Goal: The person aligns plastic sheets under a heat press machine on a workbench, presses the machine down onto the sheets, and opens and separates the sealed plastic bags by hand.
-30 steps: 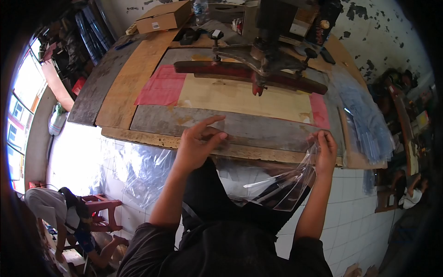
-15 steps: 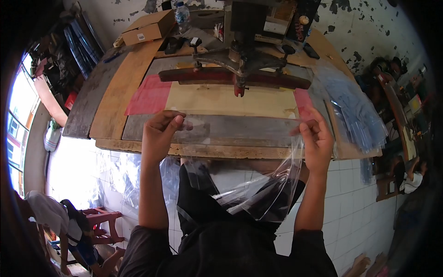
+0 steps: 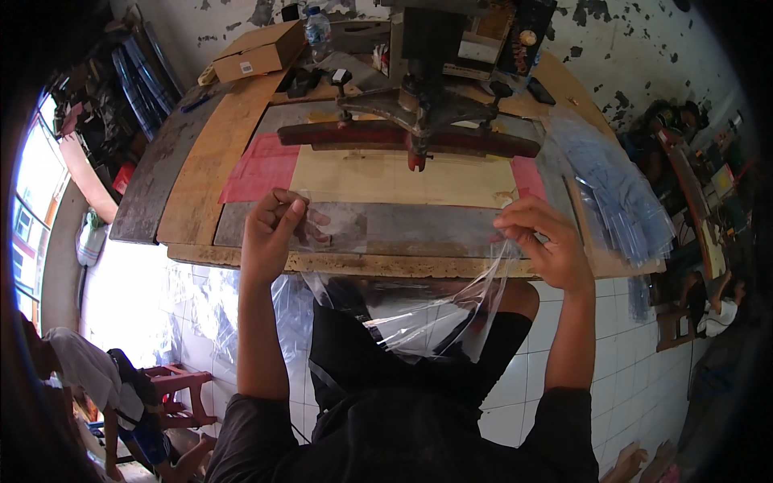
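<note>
A clear plastic sheet (image 3: 411,322) hangs between my hands, drooping over the table's front edge towards my lap. My left hand (image 3: 275,229) pinches its upper left corner, thumb against curled fingers. At the other end, my right hand (image 3: 543,240) grips the upper right corner between thumb and fingertips. Both hands are just above the front of the table. Beyond them lies a cream strip (image 3: 403,177) with pink ends (image 3: 259,167). Over that strip stands a press with a long red-edged bar (image 3: 362,137), raised above the surface.
A pile of clear plastic sheets (image 3: 624,201) lies on the table's right side. A cardboard box (image 3: 258,50) and a water bottle (image 3: 318,34) stand at the back. More plastic (image 3: 217,318) is on the floor at left. A person (image 3: 97,370) sits near a red stool (image 3: 179,394).
My right hand has shifted left and slightly up at the wrist, its fingers turned inward. The left hand has moved slightly left, and the plastic sheet has swung up a little.
</note>
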The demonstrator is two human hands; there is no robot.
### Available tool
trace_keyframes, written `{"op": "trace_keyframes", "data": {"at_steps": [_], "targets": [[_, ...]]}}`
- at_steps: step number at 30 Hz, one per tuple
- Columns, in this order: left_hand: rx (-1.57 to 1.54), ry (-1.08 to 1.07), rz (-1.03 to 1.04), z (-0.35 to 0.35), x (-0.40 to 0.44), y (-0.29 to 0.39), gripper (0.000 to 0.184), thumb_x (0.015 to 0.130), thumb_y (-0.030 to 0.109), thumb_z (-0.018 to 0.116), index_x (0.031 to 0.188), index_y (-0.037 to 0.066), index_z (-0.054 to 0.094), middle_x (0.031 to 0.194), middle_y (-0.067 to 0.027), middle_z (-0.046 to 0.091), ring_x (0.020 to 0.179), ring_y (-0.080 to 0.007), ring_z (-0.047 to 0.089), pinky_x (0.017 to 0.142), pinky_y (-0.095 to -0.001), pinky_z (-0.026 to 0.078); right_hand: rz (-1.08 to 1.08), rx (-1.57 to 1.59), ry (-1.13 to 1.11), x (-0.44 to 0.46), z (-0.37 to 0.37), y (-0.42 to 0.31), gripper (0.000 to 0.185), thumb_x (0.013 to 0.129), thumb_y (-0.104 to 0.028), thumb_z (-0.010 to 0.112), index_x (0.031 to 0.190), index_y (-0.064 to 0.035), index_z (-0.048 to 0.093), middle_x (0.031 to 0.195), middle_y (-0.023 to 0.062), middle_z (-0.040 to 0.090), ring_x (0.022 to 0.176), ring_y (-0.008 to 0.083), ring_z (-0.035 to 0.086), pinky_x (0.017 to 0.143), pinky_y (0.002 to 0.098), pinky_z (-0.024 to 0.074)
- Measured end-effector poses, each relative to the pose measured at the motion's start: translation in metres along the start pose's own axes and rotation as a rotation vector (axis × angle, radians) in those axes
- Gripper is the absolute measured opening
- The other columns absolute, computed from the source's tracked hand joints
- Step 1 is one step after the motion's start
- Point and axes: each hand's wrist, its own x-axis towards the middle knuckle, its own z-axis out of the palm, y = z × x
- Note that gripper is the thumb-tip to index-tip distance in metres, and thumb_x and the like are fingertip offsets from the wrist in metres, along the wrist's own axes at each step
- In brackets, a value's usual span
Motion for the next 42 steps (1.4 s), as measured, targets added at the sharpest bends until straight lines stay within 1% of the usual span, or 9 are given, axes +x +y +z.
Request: {"op": "trace_keyframes", "data": {"at_steps": [10,16,21,24,27,31,34,36,42], "targets": [[-0.012,0.045,0.049,0.0,0.001,-0.008,0.019,0.11,0.02,0.061,0.111,0.001,0.06,0.093,-0.0143,0.079,0.074,-0.0181,0.076,0.065,-0.0266,0.052,0.122,0.002,-0.126,0.013,-0.012,0.003,0.021,0.089,0.013,0.068,0.108,0.0019,0.072,0.103,0.0123,0.068,0.096,0.0244,0.072,0.086,0.0323,0.06],[0.049,0.077,0.078,0.006,0.003,-0.006,0.018,0.111,0.019,0.058,0.111,0.002,0.061,0.092,-0.0138,0.078,0.071,-0.0161,0.075,0.063,-0.0259,0.054,0.119,-0.134,-0.141,0.021,-0.016,0.007,0.013,0.09,-0.002,0.079,0.1,0.0027,0.073,0.092,0.0099,0.071,0.089,0.0202,0.072,0.082,0.0317,0.0575],[0.064,0.153,0.069,0.001,0.008,-0.011,0.019,0.111,0.02,0.059,0.111,0.002,0.062,0.091,-0.0127,0.078,0.071,-0.0159,0.075,0.062,-0.0261,0.053,0.35,0.059,0.155,0.015,-0.011,0.019,0.014,0.091,-0.01,0.082,0.095,-0.0002,0.072,0.089,0.007,0.075,0.083,0.0109,0.07,0.084,0.0341,0.0558],[0.059,0.197,0.037,0.001,0.006,-0.013,0.018,0.111,0.018,0.059,0.111,0.001,0.062,0.092,-0.0124,0.079,0.071,-0.0159,0.074,0.061,-0.0259,0.053,0.426,0.161,0.06,0.013,-0.023,0.024,0.015,0.091,-0.012,0.082,0.098,-0.0028,0.072,0.096,0.0047,0.076,0.091,0.0118,0.071,0.088,0.035,0.0546],[0.061,0.16,0.034,0.012,0.004,-0.009,0.016,0.11,0.016,0.06,0.112,0.0,0.063,0.091,-0.0124,0.079,0.067,-0.0156,0.073,0.061,-0.0261,0.053,0.205,0.047,0.061,0.015,-0.004,0.023,0.02,0.091,-0.014,0.082,0.106,-0.0038,0.072,0.105,0.0035,0.077,0.102,0.0136,0.071,0.092,0.0346,0.0519],[0.078,0.208,0.096,0.008,0.006,-0.016,0.018,0.112,0.019,0.058,0.112,0.002,0.061,0.089,-0.0096,0.076,0.065,-0.0144,0.071,0.059,-0.0252,0.051,0.239,0.246,0.103,0.012,0.009,0.018,0.028,0.091,-0.016,0.083,0.113,-0.0046,0.072,0.108,0.0032,0.076,0.105,0.0149,0.068,0.092,0.0324,0.0496],[0.061,0.228,0.09,0.009,0.006,-0.015,0.018,0.112,0.019,0.057,0.112,0.001,0.061,0.089,-0.0094,0.075,0.065,-0.0145,0.071,0.058,-0.0252,0.051,0.145,0.263,0.057,0.008,0.013,0.022,0.028,0.09,-0.019,0.084,0.112,-0.0054,0.074,0.104,0.0025,0.075,0.097,0.0144,0.067,0.09,0.0308,0.0485],[0.056,0.233,0.088,0.01,0.006,-0.016,0.018,0.112,0.019,0.056,0.112,0.001,0.061,0.09,-0.0094,0.075,0.065,-0.0145,0.071,0.058,-0.0251,0.051,0.175,0.054,0.18,0.008,0.025,0.023,0.024,0.091,-0.022,0.083,0.107,-0.005,0.075,0.101,0.002,0.075,0.09,0.0136,0.064,0.088,0.0304,0.0475],[-0.028,0.265,0.106,0.019,0.001,-0.023,0.016,0.111,0.015,0.058,0.112,-0.001,0.061,0.092,-0.0119,0.076,0.067,-0.0155,0.072,0.058,-0.0246,0.053,0.276,0.092,0.342,0.008,0.045,0.022,0.02,0.093,-0.022,0.082,0.097,-0.0032,0.075,0.091,0.0014,0.074,0.087,0.0106,0.06,0.082,0.0284,0.0461]]}}
